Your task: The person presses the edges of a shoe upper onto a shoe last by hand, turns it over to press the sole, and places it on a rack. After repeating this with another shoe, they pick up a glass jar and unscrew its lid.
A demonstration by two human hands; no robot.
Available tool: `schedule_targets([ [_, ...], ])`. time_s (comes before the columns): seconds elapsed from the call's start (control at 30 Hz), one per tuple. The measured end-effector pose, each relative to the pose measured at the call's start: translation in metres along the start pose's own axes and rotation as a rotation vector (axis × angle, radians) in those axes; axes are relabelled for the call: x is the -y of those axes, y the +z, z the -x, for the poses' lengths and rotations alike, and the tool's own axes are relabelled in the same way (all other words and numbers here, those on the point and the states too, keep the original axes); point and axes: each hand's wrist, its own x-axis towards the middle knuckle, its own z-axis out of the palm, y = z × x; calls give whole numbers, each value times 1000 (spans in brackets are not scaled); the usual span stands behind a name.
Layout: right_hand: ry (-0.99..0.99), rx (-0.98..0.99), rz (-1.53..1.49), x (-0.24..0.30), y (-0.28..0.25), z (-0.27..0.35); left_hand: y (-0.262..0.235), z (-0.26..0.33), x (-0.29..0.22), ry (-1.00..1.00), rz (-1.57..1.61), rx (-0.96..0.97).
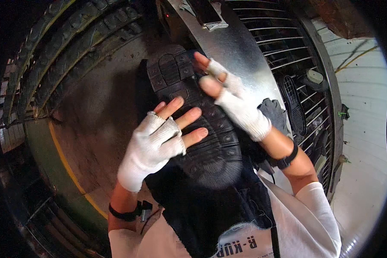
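A black boot sole with a deep tread faces up in front of my chest, its heel end away from me and its rounded toe end near. Both hands wear white fingerless gloves. My left hand lies over the sole's left side with its fingers spread and stretched out. By the far right edge of the sole is my right hand, thumb apart from the fingers. Its fingertips are a little blurred, and I see nothing held in it. A black apron hangs below the sole. Whatever supports the sole is hidden.
A shiny metal worktop runs along the right, with a dark flat device at its far end. Beyond it, a barred rack carries a loose black sole. Grey cloth lies by my right wrist. Loaded shelves stand at far left.
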Motion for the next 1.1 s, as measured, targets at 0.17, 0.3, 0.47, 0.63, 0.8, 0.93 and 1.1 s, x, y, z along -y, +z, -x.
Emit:
schedule_targets([
  [0.17, 66, -8, 298, -6, 0, -45, 19, 1, 32, -293, 649, -269],
  [0.3, 149, 52, 390, 7, -4, -81, 21, -56, 74, -688, 671, -412],
  [0.47, 168, 66, 400, 5, -5, -69, 31, -51, 88, -539, 442, -158],
  [0.63, 76, 193, 421, 38, -15, -26, 13, -34, 41, -440, 304, -235],
  [0.8, -49, 607, 101, 52, -27, -22, -13, -26, 15, -242, 574, -153],
  [0.93, 204, 218, -28, 29, -15, -37, 9, -31, 43, -533, 462, -101],
  [1.1, 534, -77, -295, 15, 4, -50, 34, -53, 59, -825, 810, -310],
])
